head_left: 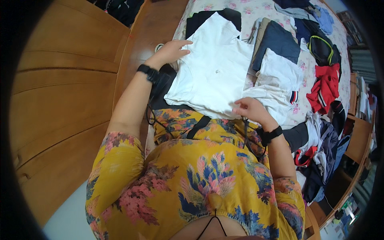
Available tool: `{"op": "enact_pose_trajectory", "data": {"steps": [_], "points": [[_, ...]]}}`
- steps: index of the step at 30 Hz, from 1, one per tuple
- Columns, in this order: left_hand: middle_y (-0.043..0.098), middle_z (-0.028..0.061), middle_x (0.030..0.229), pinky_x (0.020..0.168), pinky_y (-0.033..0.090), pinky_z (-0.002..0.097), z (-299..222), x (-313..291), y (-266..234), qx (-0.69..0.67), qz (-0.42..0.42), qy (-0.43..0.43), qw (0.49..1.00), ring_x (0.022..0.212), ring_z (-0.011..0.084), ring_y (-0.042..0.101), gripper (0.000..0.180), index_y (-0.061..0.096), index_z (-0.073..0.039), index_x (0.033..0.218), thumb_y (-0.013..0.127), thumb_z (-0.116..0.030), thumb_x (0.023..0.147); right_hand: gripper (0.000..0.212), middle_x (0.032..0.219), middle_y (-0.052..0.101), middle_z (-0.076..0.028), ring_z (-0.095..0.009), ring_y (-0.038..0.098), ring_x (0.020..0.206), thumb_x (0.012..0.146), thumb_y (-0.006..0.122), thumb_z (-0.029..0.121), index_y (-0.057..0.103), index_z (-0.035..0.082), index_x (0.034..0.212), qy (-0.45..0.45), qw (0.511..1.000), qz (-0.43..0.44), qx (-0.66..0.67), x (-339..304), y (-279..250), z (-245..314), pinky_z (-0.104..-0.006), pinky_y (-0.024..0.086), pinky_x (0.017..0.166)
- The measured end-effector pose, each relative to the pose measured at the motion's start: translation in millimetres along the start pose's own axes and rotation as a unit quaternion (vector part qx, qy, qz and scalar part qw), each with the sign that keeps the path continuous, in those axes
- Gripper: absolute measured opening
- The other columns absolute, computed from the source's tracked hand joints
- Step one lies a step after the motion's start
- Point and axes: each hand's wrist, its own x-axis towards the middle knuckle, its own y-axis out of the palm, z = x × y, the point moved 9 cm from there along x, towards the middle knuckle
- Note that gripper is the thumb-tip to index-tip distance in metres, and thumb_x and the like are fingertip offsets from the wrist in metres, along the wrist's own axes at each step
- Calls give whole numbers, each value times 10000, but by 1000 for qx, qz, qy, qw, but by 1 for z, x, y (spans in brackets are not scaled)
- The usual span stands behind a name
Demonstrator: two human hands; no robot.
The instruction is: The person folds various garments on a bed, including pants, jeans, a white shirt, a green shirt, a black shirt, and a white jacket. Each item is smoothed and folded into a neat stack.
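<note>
A white shirt [214,68] lies spread in front of me, partly folded, with a small mark or button near its middle. At its upper left edge, my left hand [172,51] rests with the fingers stretched out and apart. My right hand [254,110] is at the shirt's lower right corner, its fingers loosely bent and touching the cloth, with no firm grip showing. Dark folded clothing [231,16] shows beyond the shirt's top end. Both wrists wear black straps with small devices and cables.
Right of the shirt lie folded dark trousers [278,42] and another white garment [276,82]. A red garment [325,86] and a heap of mixed clothes [326,138] are farther right on the flowered bedsheet [258,9]. Wooden cabinet doors [68,88] stand at the left.
</note>
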Motion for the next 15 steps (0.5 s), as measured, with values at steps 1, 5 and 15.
{"op": "enact_pose_trajectory", "data": {"steps": [1,5,15], "points": [[585,184,1214,926,443,339,9,17,5,6,5,-20,1000,1094,297,563,428,525,-71,1298,588,-157,884,369,841,655,-132,-229,624,784,824,703,314,660,16,1038,42,999,-3,35,8,-11,-10,-313,486,698],[529,177,1309,978,408,310,36,64,29,-94,-12,-47,994,1172,255,519,475,477,-82,1345,560,-96,878,344,857,651,-167,-282,630,772,833,663,314,669,31,1029,41,990,-135,17,49,-70,-22,-362,492,702],[568,149,1218,952,419,303,-2,95,11,-91,-72,26,993,1091,281,543,440,590,-103,1240,557,-24,808,476,1244,546,-160,-300,564,1047,768,724,184,589,110,1218,-33,970,-240,-34,140,-87,4,-358,467,906]]}}
